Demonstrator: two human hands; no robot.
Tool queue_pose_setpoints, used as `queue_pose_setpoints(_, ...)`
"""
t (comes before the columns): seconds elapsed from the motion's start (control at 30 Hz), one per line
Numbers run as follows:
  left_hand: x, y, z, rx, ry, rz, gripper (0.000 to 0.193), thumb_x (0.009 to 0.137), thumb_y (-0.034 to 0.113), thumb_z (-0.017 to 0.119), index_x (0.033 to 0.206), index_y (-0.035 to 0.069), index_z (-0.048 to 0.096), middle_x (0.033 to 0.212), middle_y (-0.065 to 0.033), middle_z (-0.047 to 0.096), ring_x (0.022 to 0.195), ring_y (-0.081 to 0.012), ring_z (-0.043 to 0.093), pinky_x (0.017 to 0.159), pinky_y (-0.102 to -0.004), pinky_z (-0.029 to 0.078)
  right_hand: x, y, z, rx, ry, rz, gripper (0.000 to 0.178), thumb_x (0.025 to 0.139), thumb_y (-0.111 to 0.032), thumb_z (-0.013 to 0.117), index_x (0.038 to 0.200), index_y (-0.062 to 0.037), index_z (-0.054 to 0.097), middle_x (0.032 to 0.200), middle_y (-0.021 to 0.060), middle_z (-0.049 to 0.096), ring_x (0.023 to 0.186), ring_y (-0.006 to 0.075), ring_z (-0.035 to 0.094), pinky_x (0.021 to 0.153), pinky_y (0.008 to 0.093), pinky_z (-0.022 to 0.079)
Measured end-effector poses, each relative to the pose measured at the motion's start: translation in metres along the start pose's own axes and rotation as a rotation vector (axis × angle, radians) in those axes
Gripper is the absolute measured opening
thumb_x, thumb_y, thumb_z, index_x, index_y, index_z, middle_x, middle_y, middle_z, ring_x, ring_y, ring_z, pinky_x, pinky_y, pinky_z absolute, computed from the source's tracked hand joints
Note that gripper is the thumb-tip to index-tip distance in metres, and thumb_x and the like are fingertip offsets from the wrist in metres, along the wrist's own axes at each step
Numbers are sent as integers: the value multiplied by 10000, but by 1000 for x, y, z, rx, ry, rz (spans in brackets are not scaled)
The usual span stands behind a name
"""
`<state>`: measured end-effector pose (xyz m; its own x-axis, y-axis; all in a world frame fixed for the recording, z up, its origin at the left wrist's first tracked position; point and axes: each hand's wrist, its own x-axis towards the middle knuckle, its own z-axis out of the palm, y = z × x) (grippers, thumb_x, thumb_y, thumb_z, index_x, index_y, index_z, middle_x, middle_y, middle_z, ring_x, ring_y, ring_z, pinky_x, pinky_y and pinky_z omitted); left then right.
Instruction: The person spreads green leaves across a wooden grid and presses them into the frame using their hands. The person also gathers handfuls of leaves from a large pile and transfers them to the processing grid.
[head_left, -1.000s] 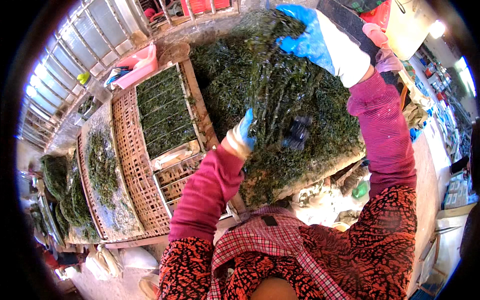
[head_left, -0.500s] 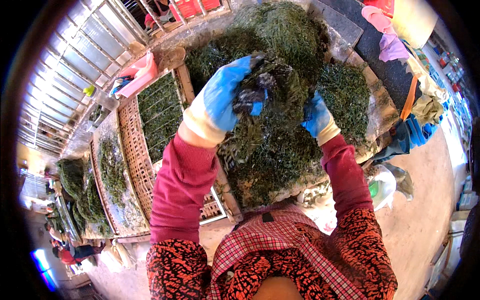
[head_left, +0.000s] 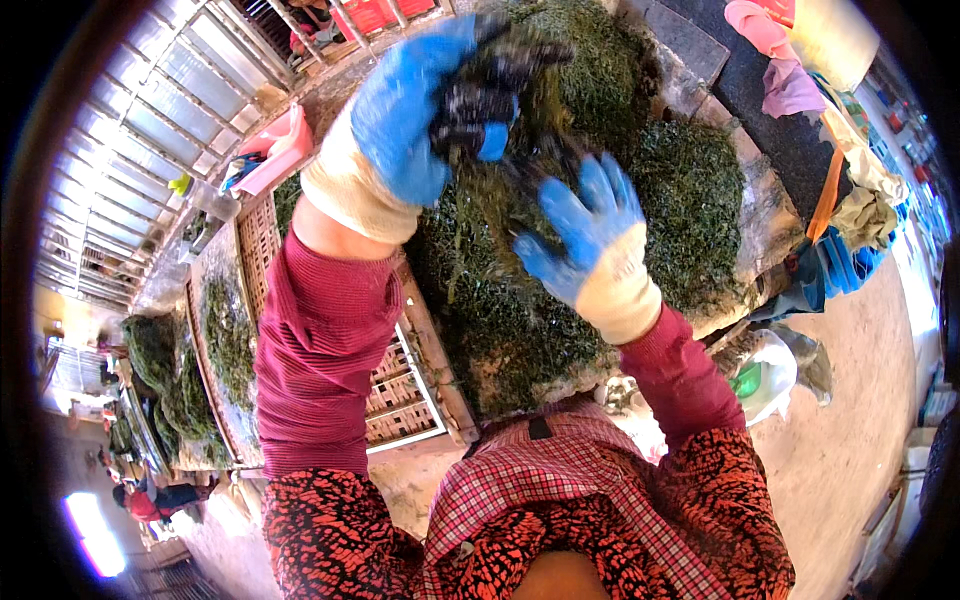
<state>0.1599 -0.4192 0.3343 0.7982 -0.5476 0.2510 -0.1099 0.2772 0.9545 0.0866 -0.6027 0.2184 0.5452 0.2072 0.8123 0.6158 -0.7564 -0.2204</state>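
Note:
A wide heap of wet, dark green, stringy seaweed [head_left: 690, 200] covers the stone-edged worktop in front of me. Above its left side, my left hand [head_left: 430, 110], in a blue glove with black fingers and a cream cuff, is raised and curled around a dangling clump of seaweed [head_left: 540, 90]. The clump is partly smeared by motion. Lower and to the right, my right hand [head_left: 590, 230] wears a matching blue glove. Its fingers are spread, palm down over the heap, just below the hanging strands.
Left of the heap lies a woven slatted rack [head_left: 405, 390] with a wooden edge. Beyond it stand a pink basin [head_left: 285, 150] and a barred window [head_left: 170, 110]. Cloths [head_left: 850, 170] hang at the right; a white bag [head_left: 770, 375] sits below. Another person [head_left: 150, 500] is far left.
My left hand has risen up and to the left with the clump. My right hand has come left, nearer, and its fingers have spread.

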Motion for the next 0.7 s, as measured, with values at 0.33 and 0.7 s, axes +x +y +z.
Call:
queue_pose_setpoints(0.33,34,133,-16,1208,-40,812,503,903,272,693,1276,-25,531,1064,-153,687,872,-185,690,749,-286,586,-111,84,174,-367,-726,238,134,853,-144,595,800,-97,710,723,83,661,659,239,654,542,373,516)
queue_pose_setpoints(0.7,-40,126,-88,917,205,319,367,1005,257,493,1256,11,599,1083,-106,680,907,-157,656,757,-274,539,-190,216,62,821,-887,1620,533,953,-366,549,1404,-85,501,1113,179,698,1051,249,654,957,358,492)
